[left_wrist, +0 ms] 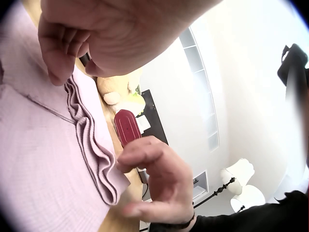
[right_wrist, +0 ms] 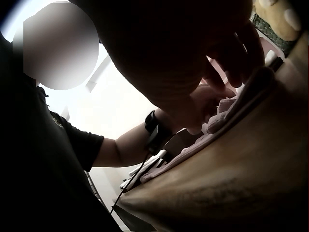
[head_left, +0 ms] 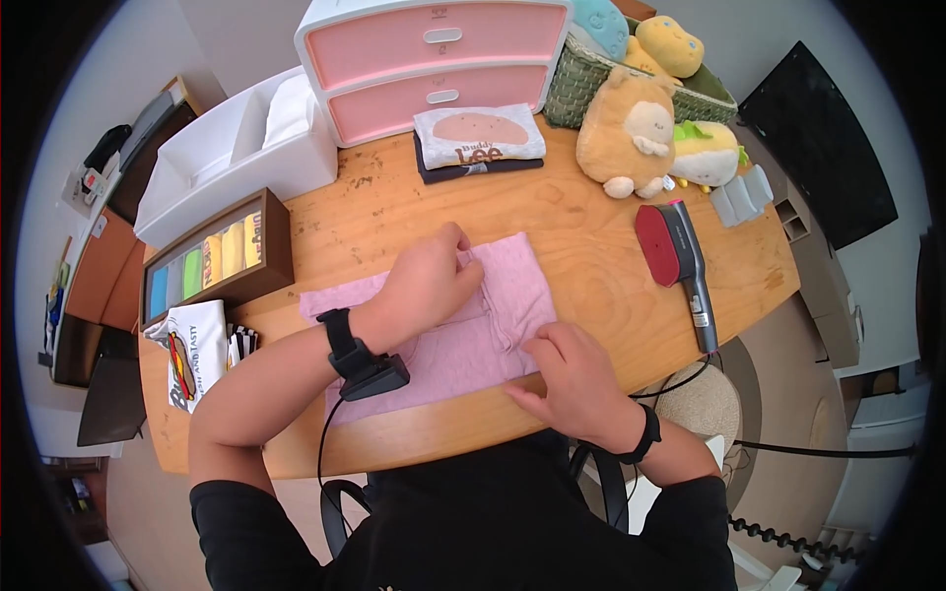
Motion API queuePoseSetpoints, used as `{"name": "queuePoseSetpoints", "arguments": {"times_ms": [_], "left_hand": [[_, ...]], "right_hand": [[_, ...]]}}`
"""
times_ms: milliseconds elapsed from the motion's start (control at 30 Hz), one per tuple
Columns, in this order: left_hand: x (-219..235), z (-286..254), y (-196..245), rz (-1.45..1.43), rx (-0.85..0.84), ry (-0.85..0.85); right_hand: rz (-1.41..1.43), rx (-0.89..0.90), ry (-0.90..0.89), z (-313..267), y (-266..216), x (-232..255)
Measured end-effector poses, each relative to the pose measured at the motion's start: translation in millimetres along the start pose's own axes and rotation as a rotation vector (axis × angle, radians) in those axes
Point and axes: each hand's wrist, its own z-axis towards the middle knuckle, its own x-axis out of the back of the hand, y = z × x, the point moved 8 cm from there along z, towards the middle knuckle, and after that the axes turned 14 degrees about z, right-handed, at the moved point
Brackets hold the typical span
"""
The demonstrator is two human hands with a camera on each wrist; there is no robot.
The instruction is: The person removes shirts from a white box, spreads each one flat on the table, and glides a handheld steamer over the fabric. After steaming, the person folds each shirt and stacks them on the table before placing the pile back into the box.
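A partly folded pink garment lies at the table's front, with gathered layers along its right side. Over its far part, my left hand has curled fingers and pinches the end of the gathered folds between fingers and thumb. Seen in the left wrist view, the left hand comes in from above. My right hand is by the garment's near right corner, its thumb and bent fingers spread apart with no cloth between them. The right wrist view is dark; the right hand shows as a silhouette above the cloth edge.
Folded shirts lie before a pink-fronted drawer unit. Left are a white bin, a compartment box and a printed white cloth. Right are a corded brush-like device, plush toys and a woven basket.
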Motion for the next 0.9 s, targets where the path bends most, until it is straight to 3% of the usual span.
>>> {"name": "queuePoseSetpoints", "arguments": {"times_ms": [533,833,900], "left_hand": [[-21.4,16.8,-11.9,0.063,-0.035,-0.024],[-21.7,19.7,-16.3,0.072,-0.024,-0.011],[-22.7,20.0,-16.0,0.058,-0.018,-0.018]], "right_hand": [[-0.044,0.190,-0.213,-12.3,11.5,-16.6],[0.116,0.096,-0.171,5.0,16.5,4.6],[0.002,0.136,-0.114,26.4,19.7,10.8]]}}
